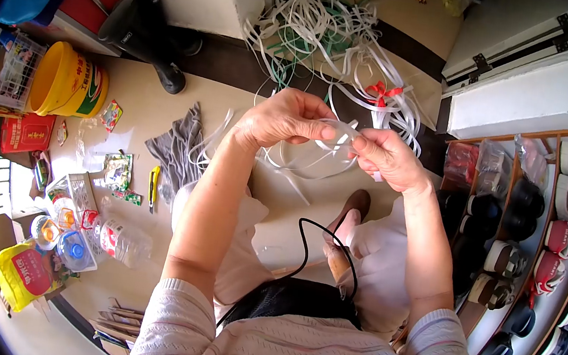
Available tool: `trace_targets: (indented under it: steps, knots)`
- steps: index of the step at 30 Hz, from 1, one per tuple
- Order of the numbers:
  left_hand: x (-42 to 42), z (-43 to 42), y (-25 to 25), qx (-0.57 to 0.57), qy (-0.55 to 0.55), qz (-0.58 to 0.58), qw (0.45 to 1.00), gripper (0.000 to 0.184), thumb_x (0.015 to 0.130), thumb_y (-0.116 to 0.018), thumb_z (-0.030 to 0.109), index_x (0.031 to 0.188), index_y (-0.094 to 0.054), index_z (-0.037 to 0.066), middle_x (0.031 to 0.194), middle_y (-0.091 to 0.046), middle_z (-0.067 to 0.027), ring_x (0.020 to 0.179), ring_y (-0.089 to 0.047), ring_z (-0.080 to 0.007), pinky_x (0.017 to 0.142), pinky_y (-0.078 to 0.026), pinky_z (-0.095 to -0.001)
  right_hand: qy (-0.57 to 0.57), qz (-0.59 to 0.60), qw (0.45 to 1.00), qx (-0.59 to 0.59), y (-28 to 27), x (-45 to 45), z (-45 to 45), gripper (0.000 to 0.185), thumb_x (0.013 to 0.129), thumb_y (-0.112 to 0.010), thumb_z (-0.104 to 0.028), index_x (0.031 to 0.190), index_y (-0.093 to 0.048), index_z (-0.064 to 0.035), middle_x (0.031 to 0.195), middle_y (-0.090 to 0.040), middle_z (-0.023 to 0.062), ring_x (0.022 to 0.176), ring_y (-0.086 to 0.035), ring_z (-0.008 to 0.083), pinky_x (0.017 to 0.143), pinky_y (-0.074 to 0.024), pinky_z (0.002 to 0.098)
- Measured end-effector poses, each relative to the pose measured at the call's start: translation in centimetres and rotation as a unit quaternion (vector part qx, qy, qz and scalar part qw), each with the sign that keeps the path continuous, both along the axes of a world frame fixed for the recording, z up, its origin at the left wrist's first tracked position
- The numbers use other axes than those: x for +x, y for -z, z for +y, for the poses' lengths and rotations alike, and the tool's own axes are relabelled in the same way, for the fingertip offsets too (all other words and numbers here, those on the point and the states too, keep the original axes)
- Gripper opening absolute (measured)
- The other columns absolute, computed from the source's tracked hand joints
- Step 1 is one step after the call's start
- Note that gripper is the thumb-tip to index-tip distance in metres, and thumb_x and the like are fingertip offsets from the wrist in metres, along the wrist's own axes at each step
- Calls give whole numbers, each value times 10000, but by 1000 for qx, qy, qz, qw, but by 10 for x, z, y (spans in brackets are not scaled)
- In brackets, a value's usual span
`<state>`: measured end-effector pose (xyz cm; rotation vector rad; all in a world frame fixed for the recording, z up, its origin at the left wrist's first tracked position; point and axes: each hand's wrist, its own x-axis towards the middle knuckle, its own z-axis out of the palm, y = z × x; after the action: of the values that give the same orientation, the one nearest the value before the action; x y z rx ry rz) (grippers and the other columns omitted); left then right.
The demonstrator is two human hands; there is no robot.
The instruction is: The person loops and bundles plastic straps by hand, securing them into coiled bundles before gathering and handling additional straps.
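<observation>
Left hand and right hand pinch white strap.

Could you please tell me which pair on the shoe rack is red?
The pair just below the pale shoes in view; no other pair there looks mainly red.

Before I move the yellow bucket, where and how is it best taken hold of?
I would grip the yellow bucket by its rim, coming from above and from the picture's right. It seems upright with its mouth open, so the edge looks graspable; the white basket crowds its left. I cannot make out a handle.
</observation>
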<state>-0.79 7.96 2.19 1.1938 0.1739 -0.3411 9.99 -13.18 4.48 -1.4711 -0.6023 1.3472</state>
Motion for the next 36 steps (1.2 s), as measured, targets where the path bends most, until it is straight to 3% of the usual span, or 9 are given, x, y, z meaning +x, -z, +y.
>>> trace_targets:
  steps: [6,10,13,16,23,25,28,33,36]
  knots:
    - [4,-18,0,8,-121,-61,991,559,714,-734,336,1115,-534,1,916,-621,-49,826,-592,-156,695,-492,-271,113,-38,993,23,14,-16,13,380,869,-536,-425,762,-546,-60,557,-404,-55,477,-347,22,413,-263,173]
    - [13,-42,18,-265,-226,-120,930,324,848,-590,186,1110,-520,9,966,-619,-148,913,-598,-266,825,-479,-391,173,-210,960,65,40,-43,35,296,906,-498,-350,862,-555,-63,580,-422,-63,488,-370,43,433,-304,203]
    - [15,-47,20,-290,-283,-103,909,252,860,-570,183,1047,-527,19,845,-604,-103,822,-598,-242,797,-493,-377,148,-369,916,-55,42,-47,42,418,894,-521,-314,1208,-475,-42,696,-533,49,584,-489,102,543,-424,260]
    - [16,-51,15,-241,-349,-83,902,241,841,-611,257,921,-529,46,699,-518,-40,636,-502,-157,637,-464,-293,138,-496,856,35,51,-52,46,444,863,-572,-267,1210,-458,-15,819,-608,121,698,-561,179,654,-458,286]
    - [13,-43,8,-129,-368,-37,920,430,839,-596,389,597,-345,136,483,-305,41,429,-296,-83,528,-410,-270,-9,-232,972,-18,42,-43,50,374,865,-550,-350,1021,-533,-11,841,-607,134,794,-604,241,697,-461,327]
    - [13,-42,6,-118,-348,-38,929,429,854,-568,401,601,-350,132,487,-308,37,431,-298,-83,531,-414,-274,-44,-126,991,3,42,-37,48,371,887,-519,-370,980,-543,-12,856,-614,89,796,-584,141,687,-450,267]
    - [14,-41,2,-95,-314,-73,942,422,870,-533,413,621,-367,115,493,-319,28,438,-311,-90,547,-432,-283,-7,81,996,39,32,-48,44,329,905,-495,-363,908,-548,-38,773,-598,32,641,-561,102,619,-453,252]
    - [17,-42,2,-73,-293,-62,951,406,855,-541,447,712,-438,82,556,-398,-2,495,-402,-121,603,-461,-313,-11,155,988,27,26,-47,43,351,883,-517,-410,795,-499,-70,592,-418,-39,451,-381,51,398,-305,191]
    - [20,-41,7,-132,-291,-90,943,515,846,-526,485,1045,-486,12,828,-570,-104,724,-561,-200,727,-480,-345,23,138,990,33,25,-41,39,354,883,-517,-409,740,-468,-88,560,-382,-49,430,-342,42,375,-279,194]
